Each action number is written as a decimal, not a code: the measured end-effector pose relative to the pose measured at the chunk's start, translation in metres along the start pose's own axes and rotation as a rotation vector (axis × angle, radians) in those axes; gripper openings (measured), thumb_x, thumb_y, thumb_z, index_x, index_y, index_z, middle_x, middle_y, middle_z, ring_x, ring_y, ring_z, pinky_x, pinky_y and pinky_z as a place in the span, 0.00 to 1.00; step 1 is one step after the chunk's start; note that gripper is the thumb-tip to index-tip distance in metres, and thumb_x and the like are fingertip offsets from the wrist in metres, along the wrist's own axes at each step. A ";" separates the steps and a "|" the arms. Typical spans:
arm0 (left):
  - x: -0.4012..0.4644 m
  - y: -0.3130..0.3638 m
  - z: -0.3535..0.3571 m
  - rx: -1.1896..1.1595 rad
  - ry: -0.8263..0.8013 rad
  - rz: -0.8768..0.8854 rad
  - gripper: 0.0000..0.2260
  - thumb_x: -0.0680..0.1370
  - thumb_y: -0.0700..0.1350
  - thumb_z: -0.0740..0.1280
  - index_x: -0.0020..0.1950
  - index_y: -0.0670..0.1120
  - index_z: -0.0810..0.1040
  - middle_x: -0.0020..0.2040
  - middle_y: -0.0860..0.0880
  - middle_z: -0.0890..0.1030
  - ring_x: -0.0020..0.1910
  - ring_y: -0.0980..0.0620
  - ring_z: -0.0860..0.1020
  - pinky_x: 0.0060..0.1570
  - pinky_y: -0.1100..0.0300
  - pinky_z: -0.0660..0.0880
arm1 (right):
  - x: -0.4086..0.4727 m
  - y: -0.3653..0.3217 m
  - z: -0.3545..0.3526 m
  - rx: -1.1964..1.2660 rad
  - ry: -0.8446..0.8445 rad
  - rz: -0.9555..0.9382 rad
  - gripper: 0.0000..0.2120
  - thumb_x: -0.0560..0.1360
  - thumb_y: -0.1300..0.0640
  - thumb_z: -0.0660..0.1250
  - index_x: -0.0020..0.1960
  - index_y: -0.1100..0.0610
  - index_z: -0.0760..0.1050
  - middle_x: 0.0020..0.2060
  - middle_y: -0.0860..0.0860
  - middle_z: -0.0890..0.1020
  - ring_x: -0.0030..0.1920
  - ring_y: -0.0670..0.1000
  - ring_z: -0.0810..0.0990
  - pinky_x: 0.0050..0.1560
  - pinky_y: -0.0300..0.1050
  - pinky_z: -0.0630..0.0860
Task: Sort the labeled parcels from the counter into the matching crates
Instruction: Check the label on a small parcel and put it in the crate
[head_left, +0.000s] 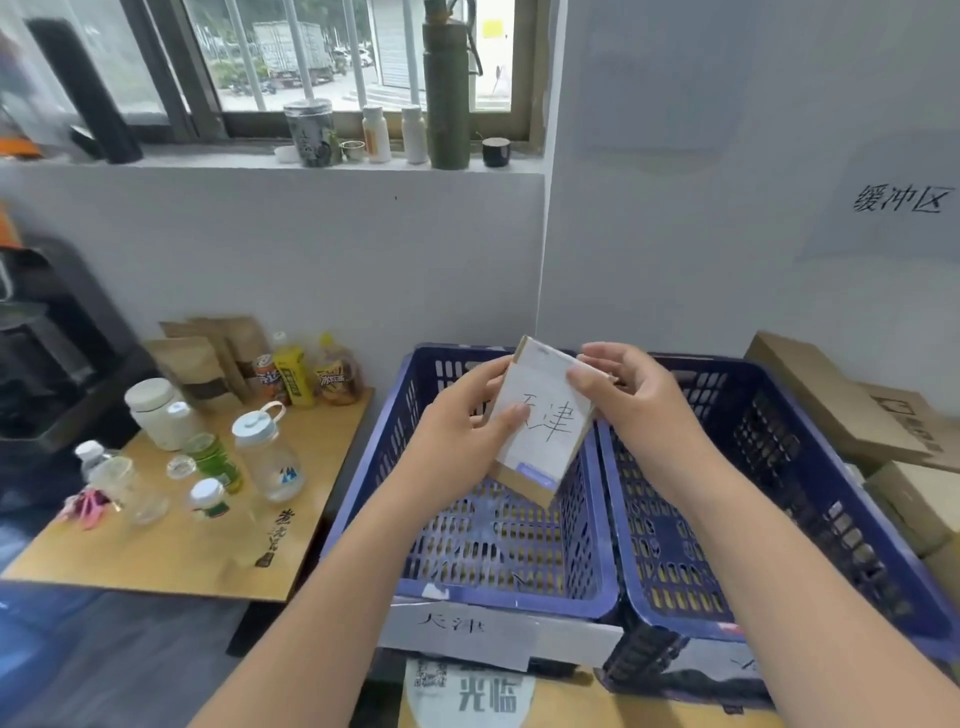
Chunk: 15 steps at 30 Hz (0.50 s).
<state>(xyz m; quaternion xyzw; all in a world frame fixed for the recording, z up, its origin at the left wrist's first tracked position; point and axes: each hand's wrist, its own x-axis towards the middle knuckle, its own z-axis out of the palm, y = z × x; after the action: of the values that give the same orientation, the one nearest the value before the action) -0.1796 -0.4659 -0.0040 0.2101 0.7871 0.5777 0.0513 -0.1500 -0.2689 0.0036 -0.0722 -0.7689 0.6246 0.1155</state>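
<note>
head view, nearest first: two bare forearms reach forward over a white paper label (457, 623) taped to the front of the left crate (498, 587), handwritten with two characters. both hands grasp one parcel (543, 421), held in the air above that crate. the left hand (462, 436) wraps the parcel's left edge with its thumb laid across the white sheet on its face; the right hand (628, 389) pinches the upper right corner. the sheet's handwriting looks to match the crate's label, though the thumb hides part of it.

the parcel is a small flat cardboard box. it seems light and stiff, not likely fragile, and the paper face may be a bit slick, so the long edges are the safer place to hold; one hand would probably do to lower it in. the left crate looks bare of parcels, so a short drop should be harmless.

a right crate (779, 499) of the same blue perforated plastic stands touching the left one. brown cartons (841, 395) are stacked at far right. a low wooden table (171, 551) to the left carries bottles and jars. behind, a white wall, a sign (898, 200) with characters, and a window sill (322, 158) lined with containers.
</note>
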 end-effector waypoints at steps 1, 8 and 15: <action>-0.001 -0.005 0.001 -0.004 0.023 -0.009 0.19 0.83 0.45 0.66 0.74 0.57 0.72 0.60 0.56 0.84 0.55 0.58 0.84 0.52 0.54 0.83 | 0.001 0.006 0.004 0.017 0.004 0.014 0.20 0.76 0.46 0.72 0.65 0.49 0.75 0.60 0.48 0.81 0.59 0.47 0.82 0.57 0.45 0.80; -0.017 -0.026 0.001 -0.088 0.143 -0.127 0.20 0.84 0.41 0.64 0.76 0.53 0.70 0.63 0.51 0.83 0.57 0.56 0.84 0.55 0.49 0.83 | -0.014 0.031 0.029 0.079 -0.003 0.076 0.23 0.78 0.52 0.72 0.69 0.55 0.71 0.61 0.47 0.81 0.58 0.43 0.82 0.49 0.34 0.81; -0.024 -0.040 -0.007 -0.102 0.186 -0.159 0.20 0.83 0.43 0.65 0.75 0.53 0.71 0.63 0.51 0.84 0.57 0.55 0.84 0.54 0.48 0.83 | -0.023 0.040 0.049 0.088 -0.035 0.152 0.20 0.79 0.54 0.70 0.69 0.49 0.71 0.58 0.49 0.83 0.54 0.48 0.85 0.51 0.55 0.85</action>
<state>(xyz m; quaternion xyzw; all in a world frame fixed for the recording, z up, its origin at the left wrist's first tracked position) -0.1710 -0.4908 -0.0426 0.0898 0.7722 0.6281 0.0343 -0.1427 -0.3127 -0.0468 -0.1143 -0.7349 0.6660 0.0571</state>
